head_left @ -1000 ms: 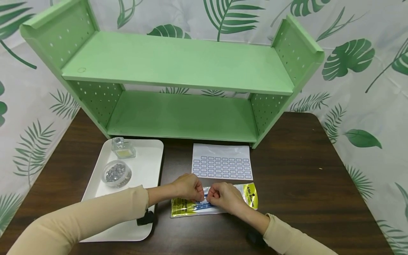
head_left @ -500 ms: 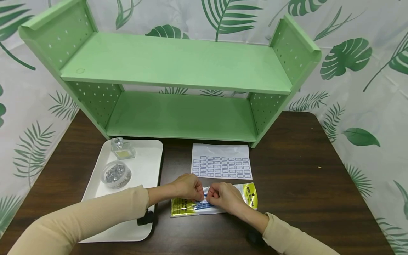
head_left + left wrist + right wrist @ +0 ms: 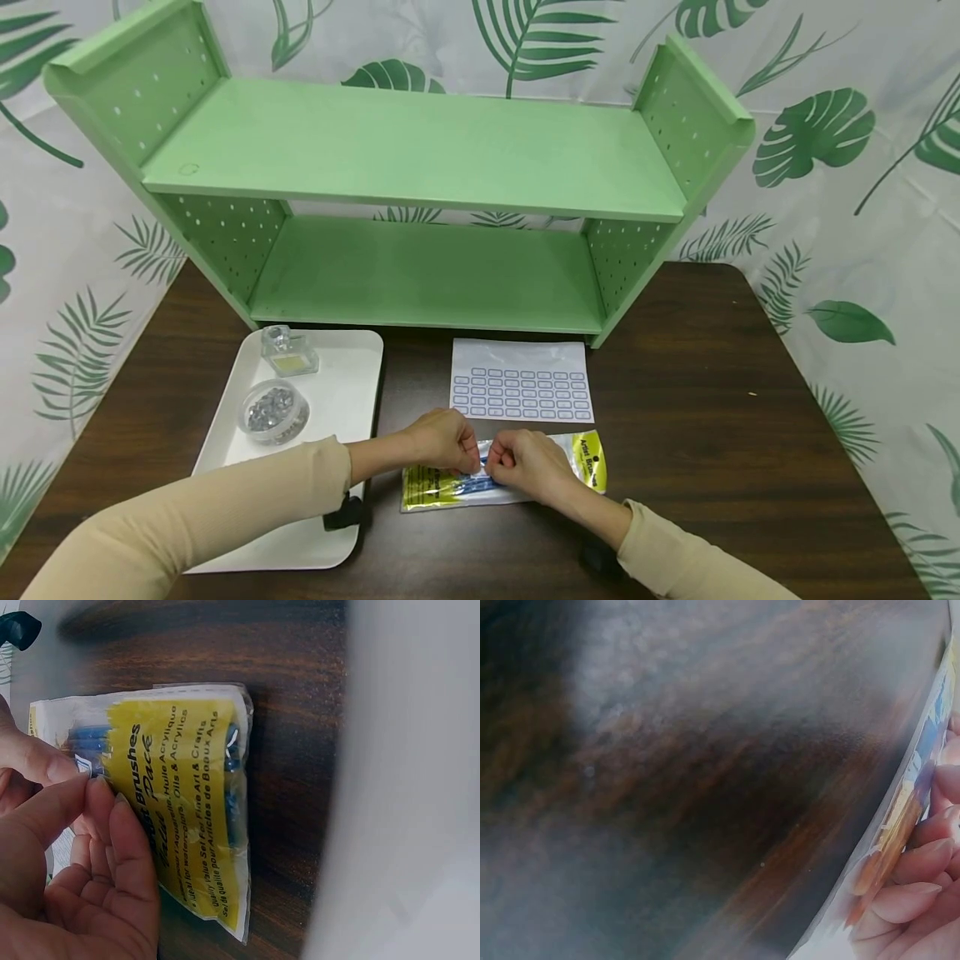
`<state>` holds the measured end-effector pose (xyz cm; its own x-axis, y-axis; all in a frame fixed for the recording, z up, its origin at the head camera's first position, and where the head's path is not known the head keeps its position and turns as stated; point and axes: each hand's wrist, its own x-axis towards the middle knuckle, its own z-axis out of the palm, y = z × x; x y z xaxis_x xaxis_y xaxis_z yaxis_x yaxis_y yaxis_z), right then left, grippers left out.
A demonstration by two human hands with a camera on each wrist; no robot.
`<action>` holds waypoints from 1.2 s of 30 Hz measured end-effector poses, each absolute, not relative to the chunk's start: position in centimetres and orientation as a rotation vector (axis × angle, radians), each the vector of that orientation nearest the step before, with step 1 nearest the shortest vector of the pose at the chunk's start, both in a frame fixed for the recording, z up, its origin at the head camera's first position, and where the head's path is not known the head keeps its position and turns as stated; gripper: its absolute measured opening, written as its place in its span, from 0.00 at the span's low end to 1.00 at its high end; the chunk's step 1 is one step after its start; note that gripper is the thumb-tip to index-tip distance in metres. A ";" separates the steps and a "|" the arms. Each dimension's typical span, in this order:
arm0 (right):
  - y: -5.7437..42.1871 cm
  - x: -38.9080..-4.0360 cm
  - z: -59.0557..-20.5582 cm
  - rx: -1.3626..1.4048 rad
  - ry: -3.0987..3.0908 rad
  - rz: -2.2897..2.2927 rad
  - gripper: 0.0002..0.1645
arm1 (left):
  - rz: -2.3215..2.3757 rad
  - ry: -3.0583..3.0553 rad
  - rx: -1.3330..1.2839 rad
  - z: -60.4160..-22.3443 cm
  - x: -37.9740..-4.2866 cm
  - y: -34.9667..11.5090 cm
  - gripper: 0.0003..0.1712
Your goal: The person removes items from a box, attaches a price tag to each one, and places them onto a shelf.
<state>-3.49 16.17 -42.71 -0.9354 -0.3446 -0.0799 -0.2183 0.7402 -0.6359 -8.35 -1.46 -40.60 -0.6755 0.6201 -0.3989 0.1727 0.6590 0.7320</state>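
A yellow and clear pack of artist brushes (image 3: 590,460) lies flat on the table, blue brush handles showing through its plastic. Over its middle, my left hand (image 3: 444,442) pinches a small white label with a blue border (image 3: 84,764) between thumb and fingertips. My right hand (image 3: 534,465) meets it from the other side, thumb and fingers pinching at the same label; its exact hold is partly hidden. In the right wrist view the curled fingers (image 3: 922,862) rest along the pack, close to the brush tips. Just behind the pack lies a sheet of blue-edged labels (image 3: 521,358).
A white tray (image 3: 348,367) on the left bears a glass bottle (image 3: 291,357) and a round clear tub (image 3: 273,411) of shiny pieces. Behind everything stands a green two-level shelf (image 3: 420,150). Dark wooden tabletop (image 3: 712,400) extends to the right.
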 end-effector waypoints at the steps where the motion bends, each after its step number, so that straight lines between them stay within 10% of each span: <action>1: 16.2 -3.5 -42.7 -0.452 2.746 -0.968 0.08 | 0.891 2.223 0.610 -40.6 -8.4 -1.5 0.06; 36: 16.8 -4.0 -42.4 -0.479 2.621 -1.053 0.11 | 0.789 2.446 0.787 -40.8 -8.6 -1.6 0.20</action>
<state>-4.05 16.77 -42.43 -0.9071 -0.4006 -0.1293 -0.1997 0.6799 -0.7056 -8.63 -1.61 -40.82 -0.7361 0.6345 -0.2358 0.3769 0.6736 0.6358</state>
